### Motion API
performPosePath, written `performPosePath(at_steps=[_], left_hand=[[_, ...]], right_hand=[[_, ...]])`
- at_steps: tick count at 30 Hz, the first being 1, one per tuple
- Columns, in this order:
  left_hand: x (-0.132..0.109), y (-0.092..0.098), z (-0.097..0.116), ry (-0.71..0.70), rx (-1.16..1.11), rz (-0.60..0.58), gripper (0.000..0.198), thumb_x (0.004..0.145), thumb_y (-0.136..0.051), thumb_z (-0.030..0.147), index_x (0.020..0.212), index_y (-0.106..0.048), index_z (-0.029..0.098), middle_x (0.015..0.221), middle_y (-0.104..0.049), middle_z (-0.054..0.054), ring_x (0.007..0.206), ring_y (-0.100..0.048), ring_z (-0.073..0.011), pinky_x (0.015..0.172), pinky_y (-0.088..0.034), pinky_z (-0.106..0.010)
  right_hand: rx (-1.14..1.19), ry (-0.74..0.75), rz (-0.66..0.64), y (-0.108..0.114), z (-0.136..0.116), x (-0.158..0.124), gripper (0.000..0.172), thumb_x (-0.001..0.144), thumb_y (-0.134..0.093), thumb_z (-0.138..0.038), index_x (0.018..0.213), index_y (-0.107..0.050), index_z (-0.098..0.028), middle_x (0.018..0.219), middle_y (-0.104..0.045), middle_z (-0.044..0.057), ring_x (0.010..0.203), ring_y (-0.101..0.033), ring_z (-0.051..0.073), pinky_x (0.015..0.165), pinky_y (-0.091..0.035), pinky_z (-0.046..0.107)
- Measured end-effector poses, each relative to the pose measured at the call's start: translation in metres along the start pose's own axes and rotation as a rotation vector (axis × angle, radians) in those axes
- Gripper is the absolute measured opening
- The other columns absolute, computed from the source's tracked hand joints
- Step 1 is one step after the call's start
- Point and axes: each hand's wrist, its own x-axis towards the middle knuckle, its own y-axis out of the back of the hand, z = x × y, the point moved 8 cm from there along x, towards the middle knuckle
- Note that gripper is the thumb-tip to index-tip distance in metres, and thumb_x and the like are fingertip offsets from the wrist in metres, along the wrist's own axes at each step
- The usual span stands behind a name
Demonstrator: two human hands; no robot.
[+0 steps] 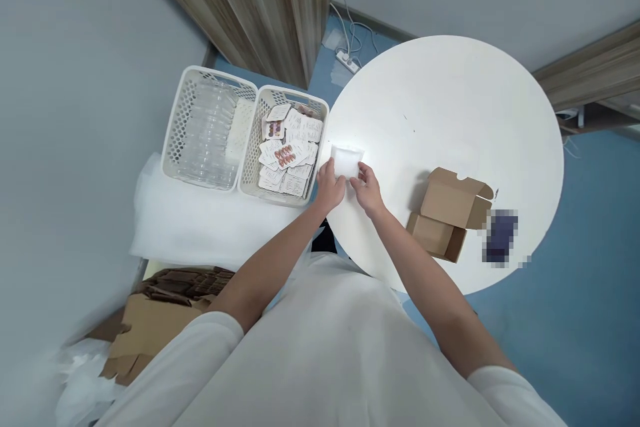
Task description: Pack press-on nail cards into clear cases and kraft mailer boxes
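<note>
Both hands meet at the left edge of a round white table (450,100). My left hand (330,183) and my right hand (367,187) each pinch a small clear plastic bag (346,160) with something white inside, held just above the tabletop. An open brown cardboard box (447,213) with its lid flap up sits on the table to the right of my right hand.
Two white perforated baskets stand left of the table: one (210,127) with clear plastic pieces, one (290,147) full of printed cards with press-on nails. They rest on white foam sheeting (190,220). Flat cardboard (150,327) lies below. A blurred dark patch (500,237) is near the table's right edge.
</note>
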Motion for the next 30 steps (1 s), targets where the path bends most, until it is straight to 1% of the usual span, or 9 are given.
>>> performPosePath(at_steps=[5, 8, 12, 15, 19, 22, 24, 27, 30], left_hand=[[0.002, 0.004, -0.007, 0.013, -0.097, 0.032, 0.048, 0.079, -0.04, 0.02, 0.126, -0.042, 0.012, 0.129, -0.044, -0.013, 0.119, -0.041, -0.0239, 0.101, -0.031, -0.038], [-0.005, 0.002, -0.01, 0.003, -0.151, 0.047, 0.044, 0.08, -0.04, 0.021, 0.123, -0.047, 0.013, 0.123, -0.051, -0.011, 0.11, -0.049, -0.0221, 0.095, -0.038, -0.037], [-0.029, -0.005, 0.001, -0.052, -0.182, 0.083, 0.04, 0.082, -0.04, 0.023, 0.12, -0.05, 0.015, 0.121, -0.053, -0.009, 0.103, -0.052, -0.0198, 0.092, -0.04, -0.035], [-0.055, -0.016, 0.02, -0.12, -0.194, 0.105, 0.038, 0.083, -0.041, 0.025, 0.118, -0.052, 0.015, 0.119, -0.055, -0.009, 0.102, -0.053, -0.0193, 0.09, -0.042, -0.034], [-0.094, -0.045, 0.057, -0.216, -0.215, 0.077, 0.037, 0.084, -0.042, 0.028, 0.117, -0.052, 0.015, 0.115, -0.056, -0.01, 0.097, -0.054, -0.0182, 0.083, -0.045, -0.032], [-0.123, -0.075, 0.085, -0.297, -0.207, 0.05, 0.037, 0.084, -0.043, 0.03, 0.117, -0.052, 0.016, 0.115, -0.055, -0.01, 0.095, -0.054, -0.0178, 0.08, -0.047, -0.031], [-0.137, -0.098, 0.1, -0.346, -0.186, 0.024, 0.037, 0.084, -0.043, 0.031, 0.118, -0.051, 0.017, 0.117, -0.054, -0.01, 0.096, -0.053, -0.0176, 0.08, -0.047, -0.031], [-0.151, -0.132, 0.111, -0.375, -0.123, -0.028, 0.038, 0.085, -0.042, 0.031, 0.12, -0.049, 0.017, 0.118, -0.053, -0.01, 0.097, -0.053, -0.0176, 0.081, -0.047, -0.032], [-0.157, -0.159, 0.112, -0.367, 0.005, -0.081, 0.04, 0.086, -0.04, 0.031, 0.121, -0.047, 0.015, 0.115, -0.054, -0.011, 0.097, -0.053, -0.0189, 0.082, -0.046, -0.034]], right_hand=[[0.031, -0.003, 0.034, 0.006, 0.01, 0.0, 0.05, 0.07, -0.055, -0.029, 0.118, -0.044, -0.023, 0.125, -0.047, 0.006, 0.105, -0.049, 0.019, 0.089, -0.043, 0.037], [0.032, -0.017, 0.059, 0.016, 0.014, -0.007, 0.046, 0.068, -0.056, -0.028, 0.113, -0.047, -0.022, 0.121, -0.05, 0.006, 0.099, -0.053, 0.018, 0.084, -0.046, 0.036], [0.014, 0.01, 0.107, 0.037, 0.014, -0.03, 0.043, 0.067, -0.058, -0.028, 0.109, -0.049, -0.022, 0.118, -0.053, 0.006, 0.094, -0.055, 0.018, 0.077, -0.049, 0.033], [0.022, 0.054, 0.141, 0.063, 0.012, -0.056, 0.04, 0.068, -0.057, -0.029, 0.106, -0.05, -0.023, 0.116, -0.054, 0.005, 0.094, -0.055, 0.017, 0.073, -0.05, 0.031], [0.053, 0.116, 0.196, 0.113, 0.017, -0.095, 0.04, 0.069, -0.058, -0.032, 0.107, -0.051, -0.022, 0.114, -0.054, 0.008, 0.095, -0.055, 0.018, 0.072, -0.051, 0.031], [0.09, 0.197, 0.217, 0.154, 0.025, -0.12, 0.041, 0.071, -0.057, -0.033, 0.11, -0.05, -0.021, 0.111, -0.055, 0.009, 0.096, -0.056, 0.018, 0.073, -0.052, 0.032], [0.105, 0.254, 0.241, 0.182, 0.033, -0.133, 0.042, 0.072, -0.056, -0.033, 0.111, -0.05, -0.02, 0.113, -0.055, 0.009, 0.098, -0.055, 0.019, 0.074, -0.052, 0.032], [0.085, 0.276, 0.25, 0.214, 0.053, -0.145, 0.042, 0.073, -0.056, -0.032, 0.112, -0.049, -0.02, 0.114, -0.055, 0.01, 0.097, -0.056, 0.019, 0.077, -0.052, 0.034], [0.017, 0.219, 0.194, 0.23, 0.076, -0.146, 0.043, 0.073, -0.055, -0.031, 0.114, -0.048, -0.021, 0.113, -0.057, 0.009, 0.092, -0.06, 0.018, 0.081, -0.05, 0.037]])
